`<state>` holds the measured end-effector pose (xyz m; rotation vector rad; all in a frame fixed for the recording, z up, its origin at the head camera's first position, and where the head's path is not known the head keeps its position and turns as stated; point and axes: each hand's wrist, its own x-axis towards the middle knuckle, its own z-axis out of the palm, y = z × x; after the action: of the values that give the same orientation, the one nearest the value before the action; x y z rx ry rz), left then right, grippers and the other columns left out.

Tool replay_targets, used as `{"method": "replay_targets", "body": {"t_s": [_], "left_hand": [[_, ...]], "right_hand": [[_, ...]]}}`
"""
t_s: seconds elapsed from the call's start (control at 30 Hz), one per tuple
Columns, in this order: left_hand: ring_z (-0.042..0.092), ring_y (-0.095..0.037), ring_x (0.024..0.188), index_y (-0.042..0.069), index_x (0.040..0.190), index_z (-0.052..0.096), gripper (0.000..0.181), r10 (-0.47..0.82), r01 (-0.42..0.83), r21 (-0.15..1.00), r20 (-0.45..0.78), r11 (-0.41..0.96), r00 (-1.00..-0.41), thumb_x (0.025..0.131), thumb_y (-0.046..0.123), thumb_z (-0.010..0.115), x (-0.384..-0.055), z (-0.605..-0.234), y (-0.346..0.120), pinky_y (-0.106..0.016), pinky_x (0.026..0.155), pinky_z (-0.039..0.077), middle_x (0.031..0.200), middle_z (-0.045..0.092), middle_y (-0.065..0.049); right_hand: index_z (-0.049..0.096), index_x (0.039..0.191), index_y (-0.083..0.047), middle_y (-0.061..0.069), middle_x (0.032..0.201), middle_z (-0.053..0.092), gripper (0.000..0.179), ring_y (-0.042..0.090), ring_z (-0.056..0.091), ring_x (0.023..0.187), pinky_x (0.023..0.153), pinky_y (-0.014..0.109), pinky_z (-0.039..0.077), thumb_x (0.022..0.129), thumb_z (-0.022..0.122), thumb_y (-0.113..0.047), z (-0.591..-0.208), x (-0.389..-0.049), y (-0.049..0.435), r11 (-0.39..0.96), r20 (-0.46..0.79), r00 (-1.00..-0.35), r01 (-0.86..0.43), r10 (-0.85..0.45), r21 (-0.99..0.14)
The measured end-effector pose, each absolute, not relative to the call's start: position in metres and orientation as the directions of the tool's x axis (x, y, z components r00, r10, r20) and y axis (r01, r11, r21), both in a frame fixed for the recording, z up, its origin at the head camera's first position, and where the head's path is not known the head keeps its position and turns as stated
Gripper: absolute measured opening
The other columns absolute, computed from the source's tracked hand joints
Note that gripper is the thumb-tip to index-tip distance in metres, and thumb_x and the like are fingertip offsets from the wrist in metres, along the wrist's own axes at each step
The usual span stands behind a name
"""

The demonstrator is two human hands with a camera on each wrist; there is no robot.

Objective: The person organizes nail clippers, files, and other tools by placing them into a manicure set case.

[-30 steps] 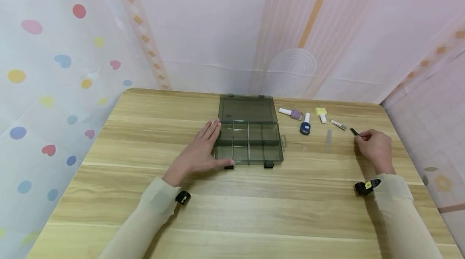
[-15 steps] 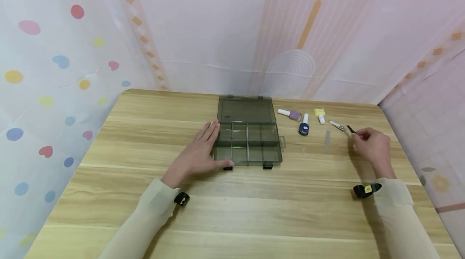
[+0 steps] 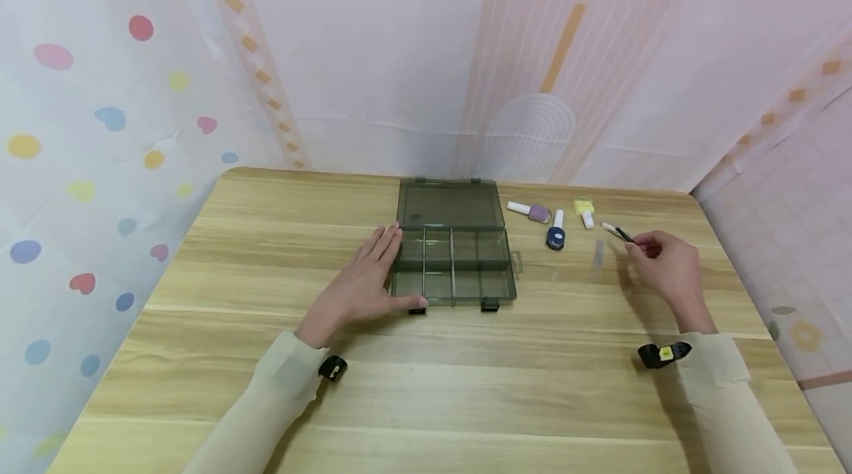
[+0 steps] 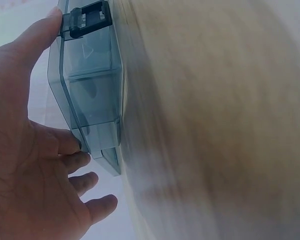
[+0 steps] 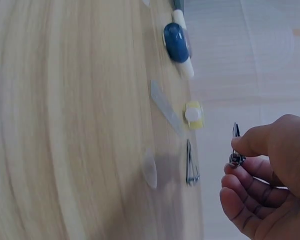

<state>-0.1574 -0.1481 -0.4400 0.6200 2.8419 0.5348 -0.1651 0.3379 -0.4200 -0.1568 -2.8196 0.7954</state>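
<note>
My right hand (image 3: 668, 267) pinches a small black nail clipper (image 5: 236, 150) between thumb and fingers, raised above the table. In the head view its tip overlaps a silver nail clipper (image 3: 610, 228); the right wrist view shows that silver clipper (image 5: 191, 165) apart from it, on the table. My left hand (image 3: 362, 285) rests against the left side of a translucent grey compartment box (image 3: 452, 305), fingers extended. The thumb touches the box's front edge near a black latch (image 4: 90, 20). The box's lid (image 3: 452, 204) lies folded back, and no contents show in its compartments.
Purple (image 3: 539, 214), navy (image 3: 555, 239) and yellow (image 3: 583, 206) nail polish bottles with white caps lie right of the box. A clear strip (image 3: 599, 256) and a small see-through piece (image 3: 555, 276) lie nearer me. Behind the table (image 3: 466, 400) hangs a patterned cloth (image 3: 373, 52).
My right hand has moved left with the black nail clipper, which now overlaps the silver one in the head view. The left hand has stayed against the box.
</note>
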Motion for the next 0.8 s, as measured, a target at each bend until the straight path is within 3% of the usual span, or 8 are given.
{"method": "replay_targets", "body": {"t_s": [0.47, 0.8], "left_hand": [[-0.006, -0.027, 0.162, 0.009, 0.166, 0.001, 0.127, 0.424, 0.35, 0.401, -0.109, 0.846, -0.899, 0.081, 0.084, 0.06, -0.157, -0.441, -0.148, -0.051, 0.131, 0.014, 0.175, -0.006, -0.005], [-0.006, -0.028, 0.162, 0.009, 0.166, 0.001, 0.129, 0.426, 0.352, 0.4, -0.108, 0.846, -0.898, 0.079, 0.088, 0.056, -0.159, -0.443, -0.148, -0.052, 0.131, 0.014, 0.175, -0.005, -0.005]], "right_hand": [[0.073, 0.102, 0.001, 0.019, 0.09, 0.072, 0.019, 0.016, 0.058, 0.076, 0.06, 0.013, 0.042, 0.097, 0.067, -0.017, -0.419, -0.168, 0.312, 0.826, 0.23, -0.971, -0.072, 0.071, -0.559], [0.074, 0.102, -0.001, 0.018, 0.09, 0.074, 0.016, 0.023, 0.064, 0.079, 0.065, 0.011, 0.045, 0.097, 0.069, -0.015, -0.417, -0.172, 0.291, 0.809, 0.243, -0.97, -0.135, 0.011, -0.572]]}}
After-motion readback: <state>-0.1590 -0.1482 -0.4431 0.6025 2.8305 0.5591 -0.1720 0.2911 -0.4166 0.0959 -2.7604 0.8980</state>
